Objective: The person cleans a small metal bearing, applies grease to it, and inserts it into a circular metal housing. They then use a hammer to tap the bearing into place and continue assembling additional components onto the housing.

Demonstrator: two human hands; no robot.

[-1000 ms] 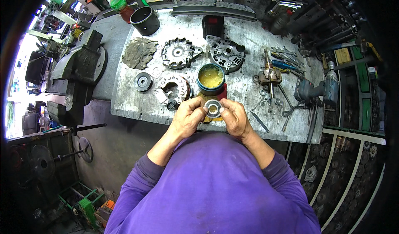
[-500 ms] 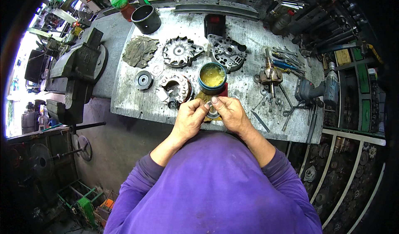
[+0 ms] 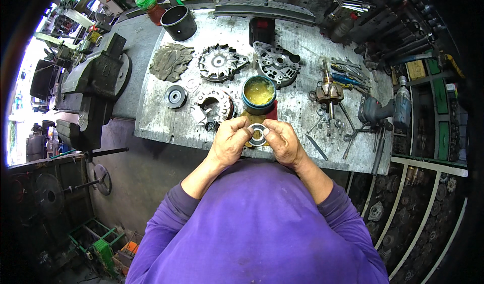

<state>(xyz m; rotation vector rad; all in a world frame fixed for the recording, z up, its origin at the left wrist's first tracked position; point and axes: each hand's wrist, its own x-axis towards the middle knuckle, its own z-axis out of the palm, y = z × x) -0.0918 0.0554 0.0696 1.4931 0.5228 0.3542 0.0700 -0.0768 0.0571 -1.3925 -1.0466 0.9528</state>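
Ring (image 3: 257, 143) sits pinched between thumbs and fingers of left hand (image 3: 229, 142) and right hand (image 3: 285, 142), near tub (image 3: 259, 108) of yellow paste (image 3: 259, 93); wheel (image 3: 176, 97) lies left, drill (image 3: 374, 110) right, on workbench (image 3: 296, 105).

1. The view comes from a wide fisheye worn on the head, the left one of a side-by-side pair
2. It looks steeply down and forward, upright and unmirrored, over the purple shirt (image 3: 262, 223), which lies nearest and fills the lower middle
3. The left hand (image 3: 229, 142) and right hand (image 3: 283, 144) show near the centre, over the near edge of the worktop (image 3: 222, 26), somewhat farther off
4. The field spreads from the vise (image 3: 88, 77) at left to the shelving (image 3: 428, 165) at right
5. Straight edges bow toward the rim, and darkness rounds off the corners
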